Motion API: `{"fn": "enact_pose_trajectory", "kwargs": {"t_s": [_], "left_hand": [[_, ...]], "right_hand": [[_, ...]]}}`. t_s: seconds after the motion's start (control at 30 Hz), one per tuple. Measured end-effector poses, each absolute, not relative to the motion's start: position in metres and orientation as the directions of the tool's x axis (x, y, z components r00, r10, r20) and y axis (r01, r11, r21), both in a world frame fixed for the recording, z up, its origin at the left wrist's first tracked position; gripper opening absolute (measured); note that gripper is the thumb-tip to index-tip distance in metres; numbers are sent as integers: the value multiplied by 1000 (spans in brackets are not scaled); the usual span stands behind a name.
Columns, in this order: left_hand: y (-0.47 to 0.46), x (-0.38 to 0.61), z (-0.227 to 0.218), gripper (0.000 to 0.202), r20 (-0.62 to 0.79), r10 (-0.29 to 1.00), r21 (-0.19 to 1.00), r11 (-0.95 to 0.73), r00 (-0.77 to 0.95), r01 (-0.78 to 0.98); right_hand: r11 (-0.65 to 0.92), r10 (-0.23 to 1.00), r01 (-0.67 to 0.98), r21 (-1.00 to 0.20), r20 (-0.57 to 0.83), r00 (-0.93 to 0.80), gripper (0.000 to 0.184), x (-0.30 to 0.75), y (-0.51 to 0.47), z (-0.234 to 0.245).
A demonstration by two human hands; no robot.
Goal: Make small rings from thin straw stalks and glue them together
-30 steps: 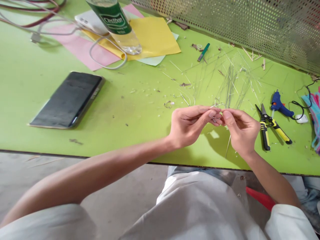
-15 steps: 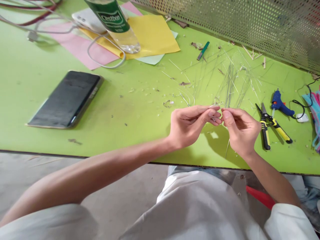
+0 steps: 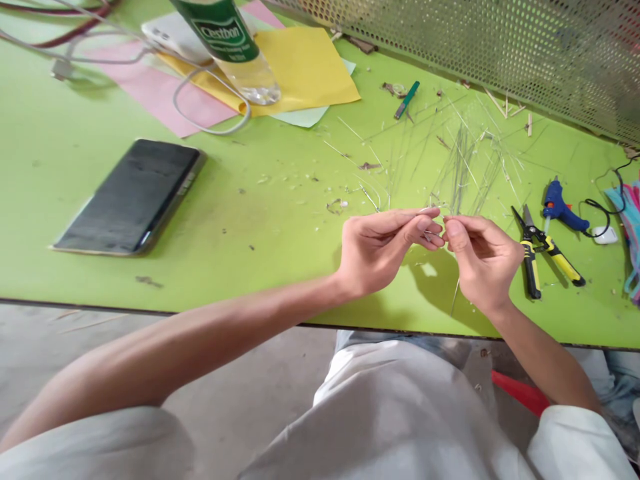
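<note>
Above the green table [image 3: 280, 267], near its front edge, my two hands meet fingertip to fingertip. My left hand [image 3: 383, 250] is closed in a pinch on a thin piece of wire [image 3: 428, 235], which shows as a pale glint between the fingers. My right hand [image 3: 483, 260] pinches too, its thumb and forefinger close to the left fingertips; most of what it holds is hidden. Beyond the hands lies a loose heap of thin straight wires [image 3: 460, 167]. Yellow-and-black pliers [image 3: 537, 243] lie with handles spread just right of my right hand.
A blue glue gun [image 3: 563, 207] and coloured pipe cleaners [image 3: 627, 220] lie at the right. A green cutter knife [image 3: 407, 100] is near the perforated screen [image 3: 475, 53]. At the left are a dark tablet [image 3: 130, 197], a water bottle [image 3: 235, 53], coloured paper [image 3: 310, 73] and a white cable [image 3: 215, 131].
Almost nothing differs. Both hands keep the same pinch in the same place, and the view has shifted very slightly.
</note>
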State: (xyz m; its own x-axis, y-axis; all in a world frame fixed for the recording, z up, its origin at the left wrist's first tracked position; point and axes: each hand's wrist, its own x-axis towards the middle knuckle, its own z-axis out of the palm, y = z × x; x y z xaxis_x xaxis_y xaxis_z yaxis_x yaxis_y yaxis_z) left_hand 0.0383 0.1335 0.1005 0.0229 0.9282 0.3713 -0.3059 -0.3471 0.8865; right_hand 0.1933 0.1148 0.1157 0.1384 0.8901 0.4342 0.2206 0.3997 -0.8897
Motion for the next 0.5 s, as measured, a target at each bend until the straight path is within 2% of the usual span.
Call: {"fn": "enact_pose_trajectory", "kwargs": {"t_s": [0.13,0.27,0.5], "left_hand": [[134,38,99,22,372,928,879,-343,25,-330],[134,38,99,28,345,938,895,-319,33,-313],[134,37,100,25,346,937,892,-315,41,-324]], "right_hand": [[396,887,258,-881,440,142,14,193,115,117],[415,882,235,-879,452,134,9,193,116,117],[412,884,247,-877,450,125,9,194,116,116]]}}
